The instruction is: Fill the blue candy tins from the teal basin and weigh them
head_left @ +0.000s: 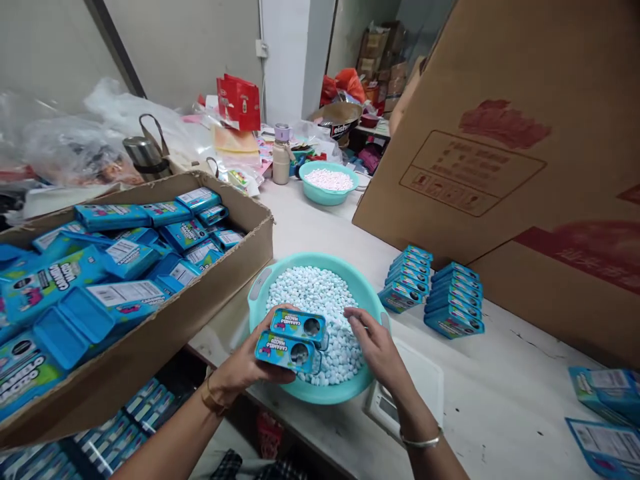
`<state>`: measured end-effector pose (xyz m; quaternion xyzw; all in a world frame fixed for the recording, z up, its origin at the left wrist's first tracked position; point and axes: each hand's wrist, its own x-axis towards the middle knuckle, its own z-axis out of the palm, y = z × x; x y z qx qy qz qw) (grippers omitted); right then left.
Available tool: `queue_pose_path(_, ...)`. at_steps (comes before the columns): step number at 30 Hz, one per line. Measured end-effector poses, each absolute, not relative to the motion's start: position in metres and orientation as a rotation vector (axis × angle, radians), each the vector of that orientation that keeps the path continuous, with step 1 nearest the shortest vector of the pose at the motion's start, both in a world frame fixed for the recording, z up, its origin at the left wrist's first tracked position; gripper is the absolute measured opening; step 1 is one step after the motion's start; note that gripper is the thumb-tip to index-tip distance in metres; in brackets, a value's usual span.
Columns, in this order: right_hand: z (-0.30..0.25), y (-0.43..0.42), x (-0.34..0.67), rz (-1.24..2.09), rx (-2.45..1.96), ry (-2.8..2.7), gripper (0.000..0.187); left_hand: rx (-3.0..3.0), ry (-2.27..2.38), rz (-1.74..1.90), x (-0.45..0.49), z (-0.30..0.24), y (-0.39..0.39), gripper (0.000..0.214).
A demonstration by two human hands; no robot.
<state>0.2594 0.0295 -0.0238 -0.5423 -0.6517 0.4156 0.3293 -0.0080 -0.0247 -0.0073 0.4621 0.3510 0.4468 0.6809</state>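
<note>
My left hand (267, 353) is wrapped round two blue candy tins (295, 340), held one against the other above the near left part of a turquoise basin (320, 397). The printed ends, reading "CARAMELO MACIZO", face up, each with a round see-through or open spot. Many small pale blue candies (310, 287) fill the basin. My right hand (375, 343) is at the basin's right side, fingers extended and slightly bent over the candies, with nothing visible in them. Its thumb is partly hidden. A white scale (425, 373) lies beneath my right forearm.
A cardboard tray (250, 230) of blue tins stands at left. Two rows of tins (407, 277) stand right of the basin, before a large carton (475, 153). More tins (607, 393) lie at far right. Farther back are a second basin (327, 195) and a bottle (281, 160).
</note>
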Motion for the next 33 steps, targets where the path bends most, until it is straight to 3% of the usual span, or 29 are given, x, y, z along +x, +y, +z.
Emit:
queue_pose_path(2,-0.024,0.028,0.256,0.912,-1.476,-2.125,0.045,1.084,0.700,1.036,-0.007,-0.004,-0.024,0.093)
queue_pose_path(6,-0.024,0.029,0.229,0.622,-1.522,-2.753,0.064,1.133,0.590,1.067,-0.004,-0.004,-0.021,0.081)
queue_pose_path(11,-0.025,0.035,0.204,0.699,-1.532,-2.755,0.027,1.189,0.573,1.009,-0.008,-0.005,-0.020,0.079)
queue_pose_path(15,-0.024,0.051,0.203,1.061,-1.475,-2.258,0.016,1.120,0.642,0.958,-0.012,0.000,-0.024,0.097)
queue_pose_path(19,-0.031,0.075,0.204,1.930,-1.201,-0.965,0.015,1.038,0.760,0.990,-0.005,0.013,-0.029,0.110)
queue_pose_path(21,-0.036,0.083,0.202,2.125,-1.077,-0.573,0.015,1.002,0.795,1.029,0.002,0.021,-0.031,0.111)
queue_pose_path(25,-0.039,0.084,0.195,2.154,-0.948,-0.367,0.017,0.976,0.891,1.095,0.018,0.033,-0.034,0.098)
queue_pose_path(30,-0.018,0.078,0.227,2.192,-0.788,-0.276,0.016,0.976,0.907,0.949,0.062,0.037,-0.036,0.062)
queue_pose_path(33,0.001,0.069,0.283,2.128,-0.685,-0.286,0.010,0.999,0.865,0.871,0.109,0.029,-0.050,0.065)
